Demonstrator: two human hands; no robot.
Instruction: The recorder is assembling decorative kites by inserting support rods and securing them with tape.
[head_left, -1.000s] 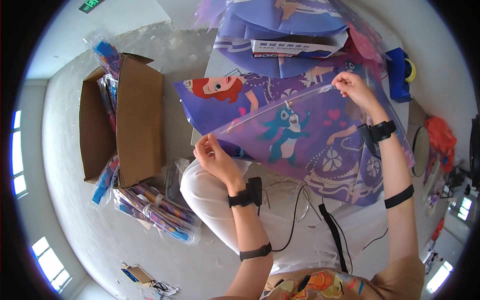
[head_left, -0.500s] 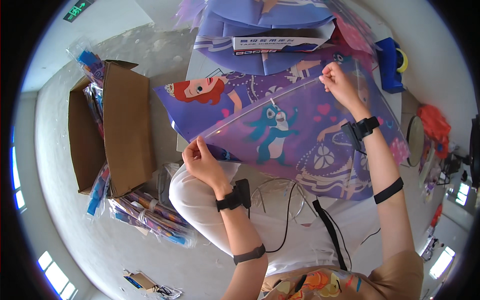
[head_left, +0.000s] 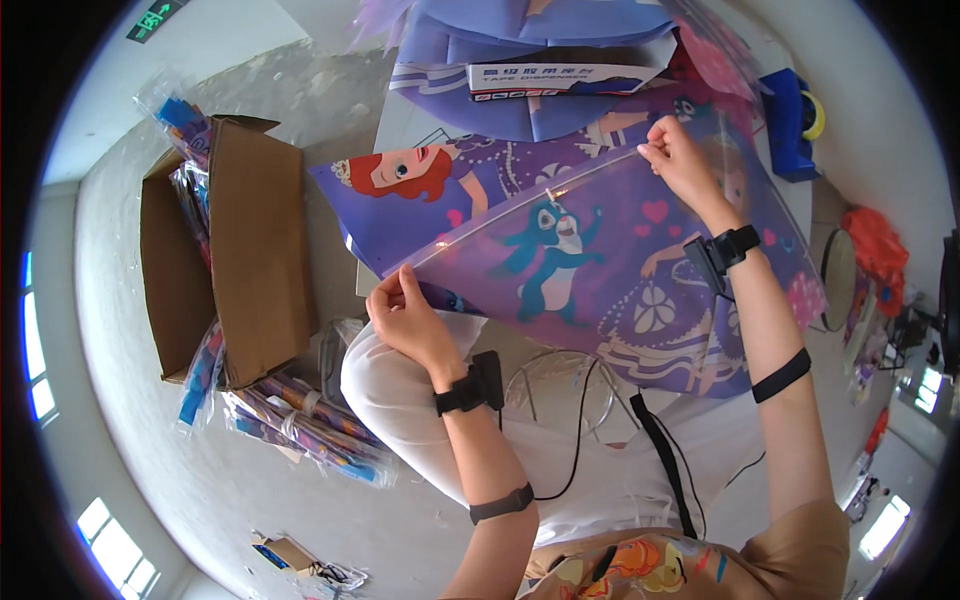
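A clear plastic sleeve lies slanted across the table's near side and over my lap. Through its film shows a purple printed sheet with a blue cartoon rabbit and a dress. Closed in a pinch, my left hand has the left end of the sleeve's straight upper edge. Further up that edge, my right hand pinches it with thumb and forefinger, the other fingers curled. Beneath and beyond lies another purple sheet showing a red-haired cartoon figure.
A white tape dispenser box rests on more printed sheets at the back. At the table's right edge stands a blue tape dispenser. On the left, an open cardboard box holds wrapped bundles; more bundles lie beside it.
Both hands keep their pinch on the sleeve's edge, with only slight finger movement at the left. The whole view has shifted a little.
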